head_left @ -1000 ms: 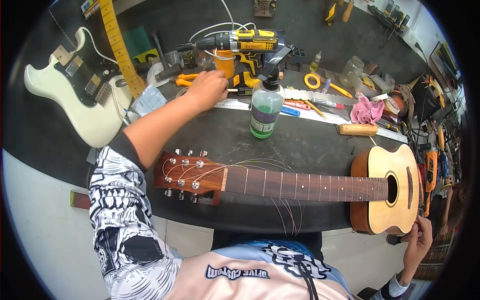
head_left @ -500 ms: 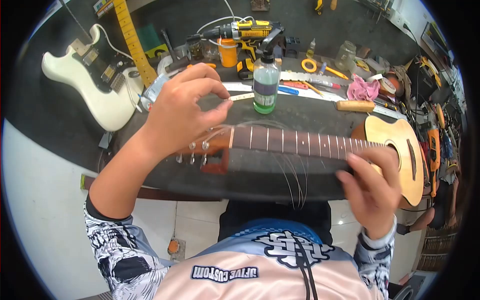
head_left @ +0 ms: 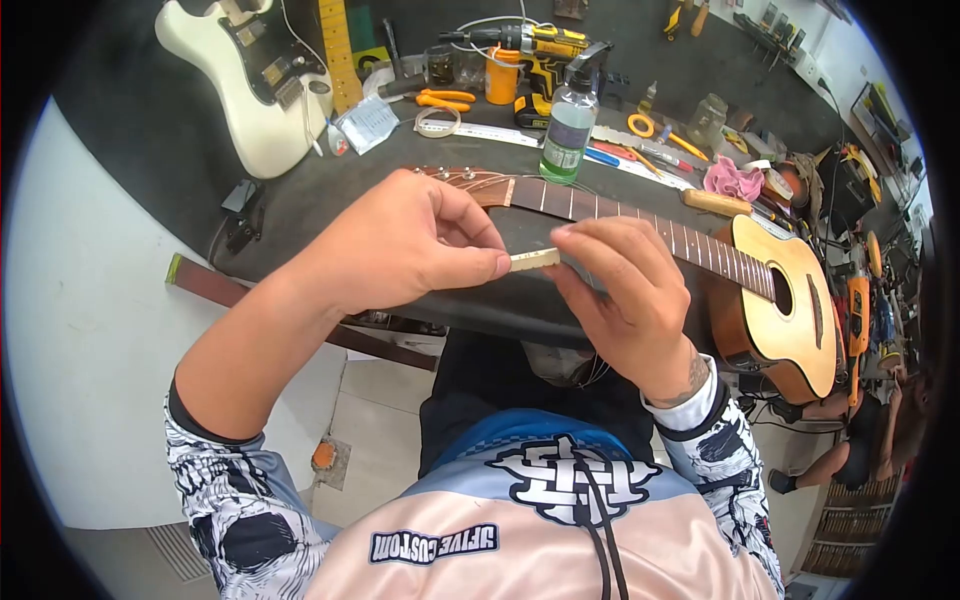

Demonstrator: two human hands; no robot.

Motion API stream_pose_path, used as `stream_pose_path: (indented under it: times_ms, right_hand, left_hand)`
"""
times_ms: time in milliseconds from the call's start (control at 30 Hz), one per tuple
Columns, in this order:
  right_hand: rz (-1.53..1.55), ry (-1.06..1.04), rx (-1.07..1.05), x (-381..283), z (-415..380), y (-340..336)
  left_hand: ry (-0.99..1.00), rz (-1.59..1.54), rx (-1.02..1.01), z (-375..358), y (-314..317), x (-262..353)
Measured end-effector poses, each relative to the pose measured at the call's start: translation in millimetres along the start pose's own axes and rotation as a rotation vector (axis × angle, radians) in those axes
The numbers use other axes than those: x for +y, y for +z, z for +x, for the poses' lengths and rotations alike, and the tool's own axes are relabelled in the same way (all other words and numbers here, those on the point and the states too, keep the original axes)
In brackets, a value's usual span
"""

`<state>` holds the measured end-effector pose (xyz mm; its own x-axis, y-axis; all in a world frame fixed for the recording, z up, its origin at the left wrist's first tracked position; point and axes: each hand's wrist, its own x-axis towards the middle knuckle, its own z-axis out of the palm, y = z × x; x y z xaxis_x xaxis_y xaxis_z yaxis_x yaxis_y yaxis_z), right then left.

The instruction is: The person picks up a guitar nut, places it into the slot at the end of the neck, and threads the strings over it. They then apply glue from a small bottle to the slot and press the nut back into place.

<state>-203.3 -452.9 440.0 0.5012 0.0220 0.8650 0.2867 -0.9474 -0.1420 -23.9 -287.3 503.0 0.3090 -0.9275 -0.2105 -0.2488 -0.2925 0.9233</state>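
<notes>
I saw both hands raised in front of the chest, above the near edge of the black workbench (head_left: 330,205), sharing a small pale strip (head_left: 534,260). The left hand (head_left: 400,250) had its thumb and forefinger closed on the strip's left end, and the right hand (head_left: 625,295) pinched the other end between its fingertips, so the strip sat level between them, just in front of the acoustic guitar (head_left: 775,290). That guitar lay across the bench with its neck running behind the hands and its body overhanging to the right; slack strings looped off the headstock (head_left: 462,182). Open room lay mostly toward me, over the lap and the pale floor to the left, while the far side of the bench was crowded: a white electric guitar (head_left: 250,90) at the back left, a spray bottle (head_left: 567,125) just beyond the neck, a yellow cordless drill (head_left: 530,45), orange-handled pliers (head_left: 445,99), a roll of yellow tape (head_left: 637,125) and a pink cloth (head_left: 735,180). The only writing I could read was "5FIVE CUSTOM", upside down on the shirt (head_left: 435,545); the drill's label was too small to make out.
</notes>
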Motion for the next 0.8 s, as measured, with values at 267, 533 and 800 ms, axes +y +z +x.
stream_pose_path:
  times_ms: [267, 533, 800]
  right_hand:
    - [0.013, 0.190, -0.046, -2, 5, 14]
    - [-0.004, 0.425, -0.005, -16, -10, 40]
    - [0.096, 0.625, -0.155, -12, -16, 45]
  left_hand:
    - [0.141, -0.049, 0.084, 7, -20, -21]
    - [0.862, 0.468, 0.595, 21, 19, -78]
    - [0.838, 0.427, 0.561, 46, 42, -103]
